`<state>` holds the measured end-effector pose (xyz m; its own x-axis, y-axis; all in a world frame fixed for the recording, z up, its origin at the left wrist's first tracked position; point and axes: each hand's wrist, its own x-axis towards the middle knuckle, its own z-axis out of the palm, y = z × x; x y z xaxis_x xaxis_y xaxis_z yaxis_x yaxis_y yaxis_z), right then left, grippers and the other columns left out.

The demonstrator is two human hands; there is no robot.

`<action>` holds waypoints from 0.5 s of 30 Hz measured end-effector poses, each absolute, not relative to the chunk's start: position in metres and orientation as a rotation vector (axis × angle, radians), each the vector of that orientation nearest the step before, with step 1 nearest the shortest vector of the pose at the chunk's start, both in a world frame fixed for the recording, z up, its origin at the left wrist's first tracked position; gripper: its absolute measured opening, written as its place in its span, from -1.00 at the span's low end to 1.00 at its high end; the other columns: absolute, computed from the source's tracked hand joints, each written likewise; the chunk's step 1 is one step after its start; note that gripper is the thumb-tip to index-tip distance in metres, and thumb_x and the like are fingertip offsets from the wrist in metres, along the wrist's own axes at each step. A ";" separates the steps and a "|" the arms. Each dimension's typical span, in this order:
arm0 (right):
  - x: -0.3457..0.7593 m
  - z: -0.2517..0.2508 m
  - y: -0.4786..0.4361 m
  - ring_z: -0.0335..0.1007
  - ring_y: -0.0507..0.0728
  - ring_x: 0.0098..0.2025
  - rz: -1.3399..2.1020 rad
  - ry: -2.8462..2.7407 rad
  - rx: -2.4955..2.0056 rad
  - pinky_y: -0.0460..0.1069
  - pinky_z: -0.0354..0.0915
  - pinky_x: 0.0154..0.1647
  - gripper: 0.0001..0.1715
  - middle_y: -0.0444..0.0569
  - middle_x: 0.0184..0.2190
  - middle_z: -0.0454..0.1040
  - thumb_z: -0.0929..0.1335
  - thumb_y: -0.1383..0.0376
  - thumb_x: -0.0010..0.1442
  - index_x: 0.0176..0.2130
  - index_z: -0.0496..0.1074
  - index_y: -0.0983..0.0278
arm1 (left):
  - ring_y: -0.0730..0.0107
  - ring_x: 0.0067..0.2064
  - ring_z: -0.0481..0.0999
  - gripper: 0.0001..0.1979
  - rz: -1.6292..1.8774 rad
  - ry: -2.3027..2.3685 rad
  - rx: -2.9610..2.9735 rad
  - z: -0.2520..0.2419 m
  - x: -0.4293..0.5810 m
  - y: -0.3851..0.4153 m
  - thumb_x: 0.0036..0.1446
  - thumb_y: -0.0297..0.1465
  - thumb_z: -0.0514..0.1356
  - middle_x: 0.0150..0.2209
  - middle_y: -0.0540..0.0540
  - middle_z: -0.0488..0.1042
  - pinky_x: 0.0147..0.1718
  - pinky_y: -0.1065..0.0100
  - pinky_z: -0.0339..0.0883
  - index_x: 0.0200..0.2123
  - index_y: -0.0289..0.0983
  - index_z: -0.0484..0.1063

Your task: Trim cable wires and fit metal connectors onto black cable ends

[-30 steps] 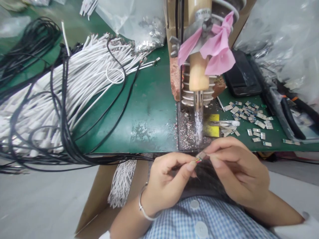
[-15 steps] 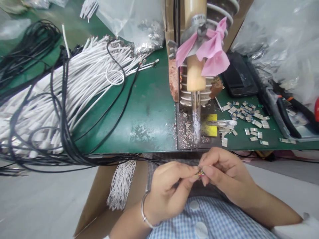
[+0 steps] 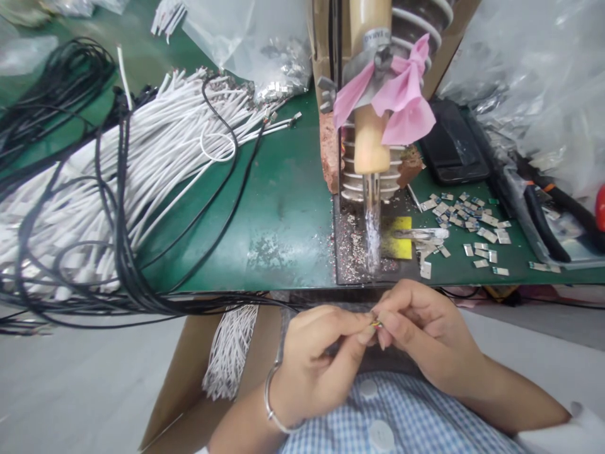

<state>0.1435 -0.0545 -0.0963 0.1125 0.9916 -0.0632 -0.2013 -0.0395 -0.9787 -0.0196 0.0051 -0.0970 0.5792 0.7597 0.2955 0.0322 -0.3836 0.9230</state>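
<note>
Below the table's front edge, my left hand (image 3: 321, 356) and my right hand (image 3: 420, 331) meet fingertip to fingertip. Between them shows a tiny bit of coloured wires (image 3: 376, 324), yellow, red and green. Thumb and fingers of each hand pinch it, one from either side. A black cable (image 3: 265, 302) runs along the edge and disappears behind my left hand; whether it joins the wires is hidden. Straight above my hands, a soldering iron (image 3: 372, 145) with a wooden handle is clamped tip down, a pink cloth strip (image 3: 401, 94) tied round it.
White cables (image 3: 155, 139) and coiled black cables (image 3: 57, 88) cover the table's left side. Small metal connectors (image 3: 466, 214) lie to the right, near a yellow sponge (image 3: 404, 252), a phone (image 3: 456, 145) and pliers (image 3: 543, 214). Under the edge stands a cardboard box (image 3: 189, 378) with white cables.
My fingertips and the coloured wires have shifted slightly left and up. Both hands keep their pinch, and the table things stay where they were.
</note>
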 end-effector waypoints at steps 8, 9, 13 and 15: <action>0.149 -0.088 -0.054 0.50 0.00 -0.47 1.194 -1.099 -1.213 -0.16 0.41 -0.49 -0.95 -0.15 -0.48 0.51 0.32 0.31 0.32 -0.16 0.35 0.21 | 0.48 -0.58 0.50 -0.93 0.814 0.726 1.736 -0.089 -0.018 0.012 0.15 -0.54 0.24 -0.53 -0.05 0.59 -0.59 0.49 0.37 -0.34 -0.30 0.53; 0.149 -0.088 -0.055 0.50 -0.01 -0.46 1.166 -1.110 -1.214 -0.16 0.41 -0.49 -0.90 -0.15 -0.45 0.51 0.31 0.35 0.32 -0.13 0.33 0.20 | 0.48 -0.59 0.50 -0.93 0.819 0.742 1.702 -0.089 -0.018 0.012 0.16 -0.53 0.24 -0.54 -0.03 0.58 -0.59 0.50 0.37 -0.33 -0.30 0.53; 0.148 -0.091 -0.052 0.39 0.01 -0.48 0.843 -1.161 -1.254 -0.13 0.37 -0.50 -0.85 -0.15 -0.47 0.41 0.26 0.46 0.27 -0.25 0.31 0.19 | 0.52 -0.56 0.53 -0.91 0.849 0.762 1.625 -0.092 -0.017 0.014 0.19 -0.54 0.24 -0.56 0.01 0.56 -0.56 0.56 0.37 -0.31 -0.28 0.53; 0.147 -0.093 -0.050 0.41 0.04 -0.41 0.629 -1.239 -1.271 -0.07 0.41 -0.42 -0.82 -0.11 -0.41 0.40 0.29 0.50 0.19 -0.29 0.33 0.21 | 0.53 -0.56 0.52 -0.90 0.859 0.764 1.619 -0.093 -0.017 0.016 0.19 -0.55 0.24 -0.56 0.02 0.56 -0.55 0.56 0.37 -0.31 -0.27 0.53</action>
<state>0.1471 -0.0496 -0.0929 0.2885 0.8985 0.3309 0.2625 0.2582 -0.9298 -0.0165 0.0159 -0.0931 0.5294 0.8363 0.1425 0.0444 -0.1951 0.9798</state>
